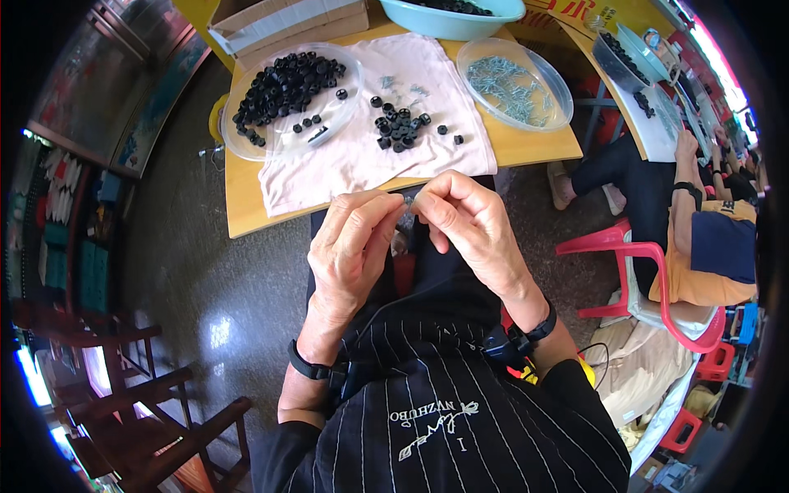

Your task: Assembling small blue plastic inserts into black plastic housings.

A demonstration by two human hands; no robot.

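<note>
My left hand (352, 242) and my right hand (470, 220) meet fingertip to fingertip just off the table's near edge. Both are closed in a pinch around something tiny, mostly covered by the fingers; I cannot make out what it is. In front of them, a pile of small black plastic caps (400, 127) lies on a pale pink cloth (316, 179). Thin silvery metal pieces (417, 89) are scattered behind that pile. More black caps (288, 86) fill a clear round lid (349, 62) at left. At right, a clear shallow tray (562, 123) contains many thin silvery pieces (509, 85).
A cardboard box (288, 31) and a light blue basin (452, 23) stand at the back of the wooden table (534, 148). To the right, another person (699, 238) sits on a red-and-white chair (620, 242) at a second table. Dark wooden chairs (148, 394) are at lower left.
</note>
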